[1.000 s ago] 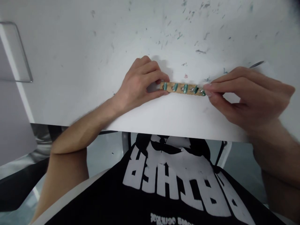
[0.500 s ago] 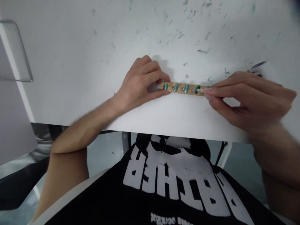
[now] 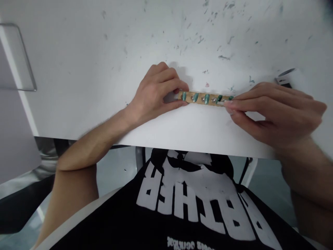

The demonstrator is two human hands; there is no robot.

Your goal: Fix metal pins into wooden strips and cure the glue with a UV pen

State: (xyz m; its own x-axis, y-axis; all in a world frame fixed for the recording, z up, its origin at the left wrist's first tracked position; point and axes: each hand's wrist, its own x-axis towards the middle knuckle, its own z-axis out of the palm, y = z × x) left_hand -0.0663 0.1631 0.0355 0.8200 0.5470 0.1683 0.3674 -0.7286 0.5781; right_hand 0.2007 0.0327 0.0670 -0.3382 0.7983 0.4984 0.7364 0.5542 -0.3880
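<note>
A narrow tan strip (image 3: 199, 98) lies on the white table, with several green painted bands and shiny silvery round spots along it. My left hand (image 3: 158, 89) pinches the strip's left end between thumb and fingers. From the right, my right hand (image 3: 275, 113) comes over the strip's other end and hides part of it. Between its thumb and fingertips is a thin, pale, metallic-looking stick (image 3: 220, 103), whose tip rests at or just above the strip beside a green band. The rest of the stick is hidden by the fingers.
Small green and dark paint marks (image 3: 224, 57) dot the white table (image 3: 78, 62). Behind my right hand sits a small white and black object (image 3: 286, 78). A thin metal frame edge (image 3: 27, 57) shows at the left. The table's front edge runs close to my body.
The stick's tip has shifted slightly down toward the strip's near edge as my right hand moved a little down and left. My left hand and the strip stay put.
</note>
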